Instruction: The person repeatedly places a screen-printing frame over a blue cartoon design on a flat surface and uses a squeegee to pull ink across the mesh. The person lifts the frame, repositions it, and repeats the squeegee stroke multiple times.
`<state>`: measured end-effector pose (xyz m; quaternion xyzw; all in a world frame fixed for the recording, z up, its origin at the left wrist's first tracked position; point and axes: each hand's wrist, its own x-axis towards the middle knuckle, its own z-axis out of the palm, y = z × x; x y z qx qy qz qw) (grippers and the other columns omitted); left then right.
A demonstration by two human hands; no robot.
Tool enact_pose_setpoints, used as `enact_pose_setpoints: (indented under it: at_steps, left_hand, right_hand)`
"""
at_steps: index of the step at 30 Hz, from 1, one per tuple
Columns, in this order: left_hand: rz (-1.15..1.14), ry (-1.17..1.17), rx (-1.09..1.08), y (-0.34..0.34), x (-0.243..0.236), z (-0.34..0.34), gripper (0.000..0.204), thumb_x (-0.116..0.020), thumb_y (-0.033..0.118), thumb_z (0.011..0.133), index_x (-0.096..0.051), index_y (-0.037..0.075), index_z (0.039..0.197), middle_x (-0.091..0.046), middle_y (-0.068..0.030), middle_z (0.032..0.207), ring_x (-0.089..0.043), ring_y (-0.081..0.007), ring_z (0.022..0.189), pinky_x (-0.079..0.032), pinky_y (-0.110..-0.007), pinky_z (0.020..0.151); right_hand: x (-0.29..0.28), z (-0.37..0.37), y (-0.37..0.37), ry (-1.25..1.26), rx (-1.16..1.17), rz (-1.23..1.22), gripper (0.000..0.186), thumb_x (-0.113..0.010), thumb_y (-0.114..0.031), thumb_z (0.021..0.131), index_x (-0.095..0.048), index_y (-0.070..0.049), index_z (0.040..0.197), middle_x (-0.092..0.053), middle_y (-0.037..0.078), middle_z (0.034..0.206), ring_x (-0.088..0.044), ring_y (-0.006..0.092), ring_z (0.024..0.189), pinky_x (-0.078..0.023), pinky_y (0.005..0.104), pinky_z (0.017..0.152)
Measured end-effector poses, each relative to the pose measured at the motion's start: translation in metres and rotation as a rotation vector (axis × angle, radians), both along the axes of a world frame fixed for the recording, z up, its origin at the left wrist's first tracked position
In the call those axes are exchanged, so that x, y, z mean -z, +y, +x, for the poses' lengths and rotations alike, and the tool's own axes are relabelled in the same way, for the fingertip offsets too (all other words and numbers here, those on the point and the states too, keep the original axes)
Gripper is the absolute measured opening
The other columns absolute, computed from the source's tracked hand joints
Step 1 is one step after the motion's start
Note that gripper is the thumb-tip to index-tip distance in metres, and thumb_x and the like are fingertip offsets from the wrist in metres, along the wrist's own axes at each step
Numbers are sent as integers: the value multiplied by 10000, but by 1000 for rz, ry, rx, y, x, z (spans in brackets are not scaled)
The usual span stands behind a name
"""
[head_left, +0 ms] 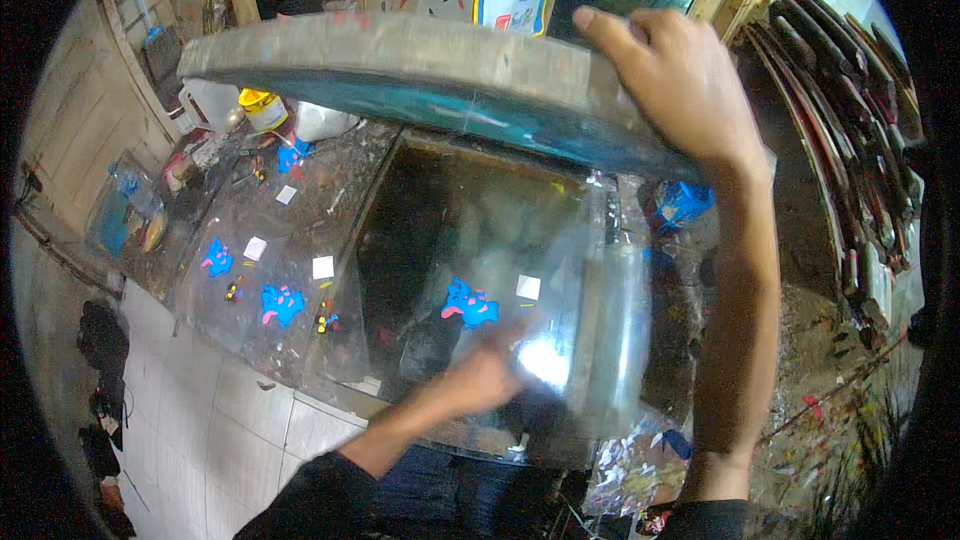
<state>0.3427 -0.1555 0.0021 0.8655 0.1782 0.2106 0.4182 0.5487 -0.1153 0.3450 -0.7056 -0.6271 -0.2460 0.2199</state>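
My right hand (pixel 675 75) grips the right end of a raised silk-screen frame (pixel 400 50), a thick worn wooden frame with blue-green stain on its underside. It is tilted up over a glass-topped surface (pixel 400 200). My left hand (pixel 485 375) is over the near part of the glass, its fingers smeared by motion, so I cannot tell whether they hold anything. Just beyond it lie a blue cartoon figure print (pixel 470 304) with pink parts and a white square (pixel 528 287). A clear plastic sheet (pixel 610 325) shows at the glass's right side.
Similar blue prints (pixel 283 306) and white squares (pixel 323 267) lie on the left. Beyond stand a yellow tub (pixel 263 110) and a white jug (pixel 208 105). A blue packet (pixel 682 202) sits under my right forearm. Several dark frames (pixel 850 120) lean at right.
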Motion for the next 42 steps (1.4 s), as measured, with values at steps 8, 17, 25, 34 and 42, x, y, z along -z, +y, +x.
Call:
enact_pose_setpoints:
  at_steps: [8, 17, 25, 34, 42]
  left_hand:
    - [815, 285, -197, 141, 28, -43, 648, -657, 462, 898, -597, 106, 1436, -452, -176, 1584, -326, -489, 1474, -222, -674, 1205]
    - [-476, -254, -1274, 76, -4, -160, 241, -543, 231, 1047, -645, 15, 1080, -718, -203, 900, -707, -423, 852, -549, -463, 747]
    - [544, 741, -671, 47, 26, -226, 647, -505, 525, 1046, -426, 166, 1579, -325, -174, 1664, -293, -405, 1529, -239, -657, 1196]
    - [403, 506, -166, -15, 21, -77, 718, -557, 589, 989, -403, 251, 1603, -251, -97, 1714, -183, -413, 1571, -111, -685, 1225]
    - [444, 467, -254, 44, 20, -108, 454, -565, 378, 1037, -594, 242, 1470, -466, -99, 1598, -349, -342, 1515, -186, -620, 1234]
  right_hand:
    - [-45, 71, 60, -213, -54, -158, 403, -476, -397, 1057, -688, -227, 1354, -693, 229, 1059, -672, 354, 997, -497, 403, 959]
    - [-59, 155, 124, 187, 225, 20, 717, -639, -666, 897, -764, 34, 994, -730, 214, 923, -688, 295, 906, -501, 406, 860]
    - [-71, 178, 141, 299, 170, -141, 536, -569, -510, 987, -727, -20, 1134, -711, 190, 1065, -649, 294, 997, -480, 399, 939]
    - [-73, 105, 99, -318, -22, -341, 459, -404, -277, 1093, -515, -201, 1532, -556, 170, 1490, -501, 317, 1393, -340, 398, 1200]
    - [-76, 38, 64, -22, 88, -309, 463, -436, -457, 1055, -691, -210, 1352, -659, 257, 1341, -621, 416, 1241, -449, 456, 1073]
